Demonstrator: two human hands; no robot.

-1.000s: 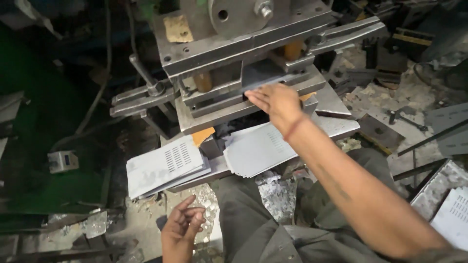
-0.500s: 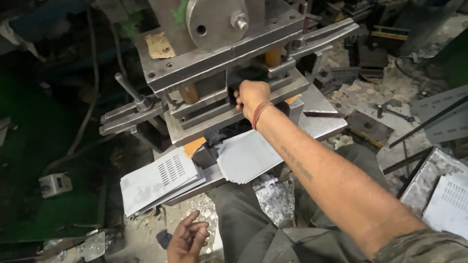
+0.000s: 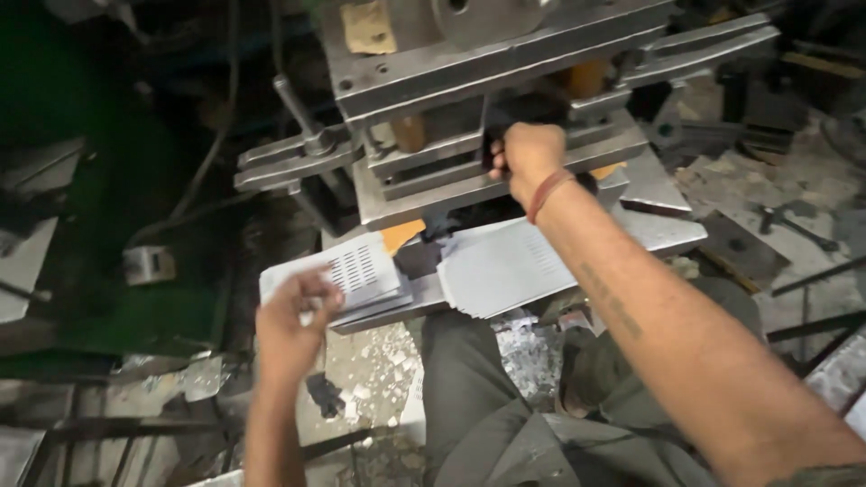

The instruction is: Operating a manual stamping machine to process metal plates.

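Between the die plates (image 3: pixel 469 171) of the press, the right hand (image 3: pixel 528 158) curls, its hold hidden. Left hand (image 3: pixel 289 329), fingers loosely spread, touches the perforated sheet stack (image 3: pixel 356 275). Risk: a press stroke could crush fingers; sheet edges could cut.

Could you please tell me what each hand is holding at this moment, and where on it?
The left hand touches the near edge of the slotted sheet stack; a grip cannot be told. The right hand reaches into the press, fingers hidden.
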